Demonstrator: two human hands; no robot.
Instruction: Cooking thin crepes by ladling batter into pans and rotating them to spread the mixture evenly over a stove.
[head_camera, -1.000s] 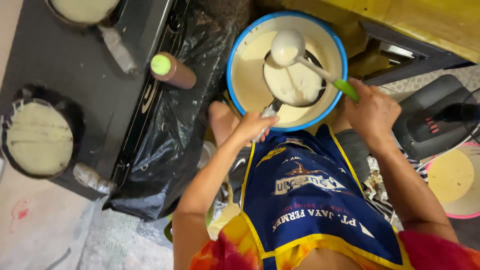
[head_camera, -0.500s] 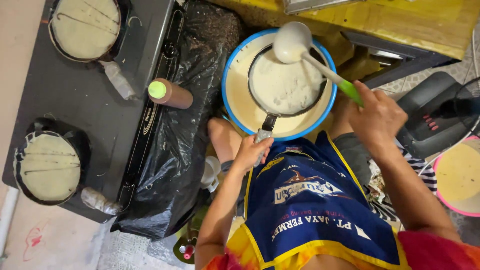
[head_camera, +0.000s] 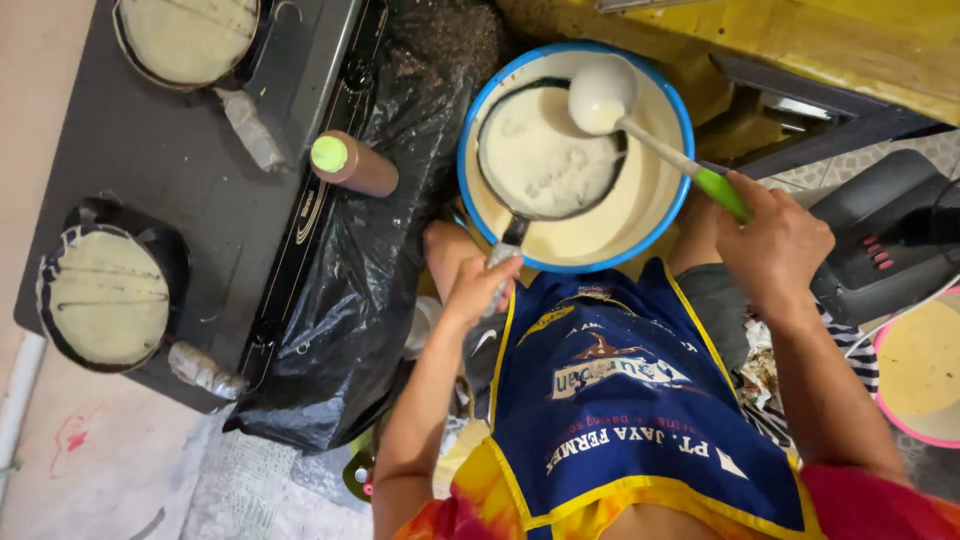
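Observation:
My left hand (head_camera: 482, 289) grips the handle of a small dark frying pan (head_camera: 545, 150) held over a blue-rimmed bowl of pale batter (head_camera: 650, 190). The pan is coated with batter. My right hand (head_camera: 775, 240) holds the green handle of a white ladle (head_camera: 602, 95), whose cup sits above the pan's far edge. A blue and yellow apron (head_camera: 610, 400) covers my lap below the bowl.
A black two-burner stove (head_camera: 190, 190) stands at the left with two batter-filled pans (head_camera: 105, 295) (head_camera: 185, 38) on it. A brown bottle with a green cap (head_camera: 350, 165) lies on black plastic sheeting (head_camera: 370, 300). A pink plate with a thin pancake (head_camera: 920, 365) is at the right.
The pan has lifted and tilted over the bowl, its coating spreading. The ladle has dropped from the bowl's far rim to just above the pan. The view has shifted.

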